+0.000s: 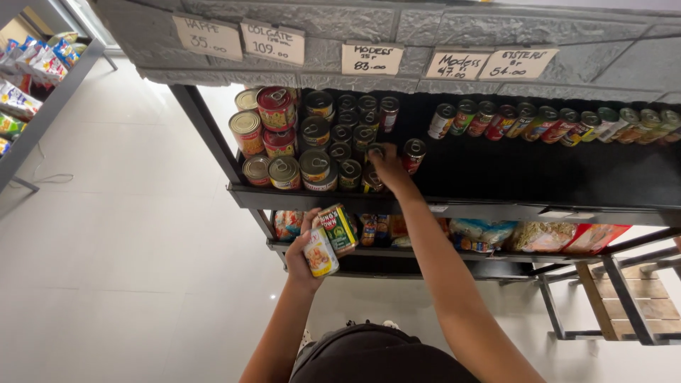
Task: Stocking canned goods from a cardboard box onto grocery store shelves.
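Note:
My left hand [301,250] is held in front of the rack and grips two small cans: a green-labelled can [338,228] and a yellow-and-white can [320,253] below it. My right hand [386,169] reaches onto the black shelf [496,202], its fingers closed on a small dark can [374,151] standing among the stacked tins. A red-labelled can [413,154] stands just to the right of that hand. Several larger cans [277,108] with red and gold labels are stacked at the shelf's left end.
A row of small cans [553,122] lines the shelf's back right. Handwritten price cards [372,59] hang on the grey ledge above. Packets of goods [543,237] fill the lower shelf. A second rack with snack bags [32,67] stands far left; a wooden pallet [638,298] lies at lower right.

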